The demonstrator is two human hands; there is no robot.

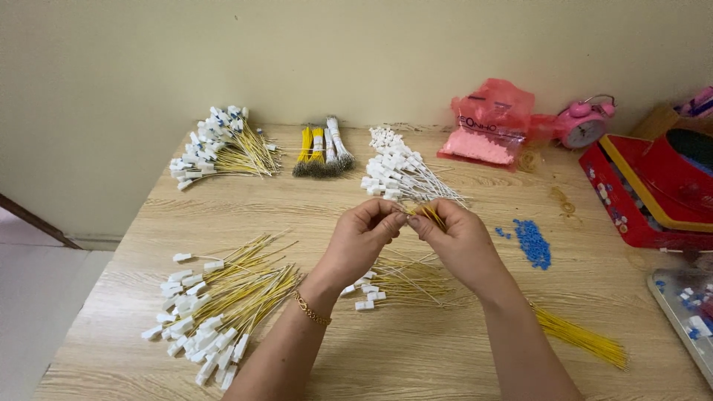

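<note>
My left hand point(362, 239) and my right hand point(454, 239) meet above the middle of the wooden table point(416, 349). Both pinch thin yellow wires point(428, 214) between their fingertips. A gold bracelet point(312, 310) sits on my left wrist. Under my hands lies a small heap of white wires with white plugs point(394, 278). To the left spreads a big pile of yellow wires with white plugs point(215, 304). Loose yellow wires point(583, 338) lie by my right forearm.
At the back lie a yellow-wire pile with white plugs point(219, 148), bundled wires point(323, 152) and white wires point(401, 174). Small blue pieces point(531, 241) sit right of my hands. A pink bag point(490, 122), pink alarm clock point(583, 122), red box point(653, 189) and grey tray point(691, 308) stand at right.
</note>
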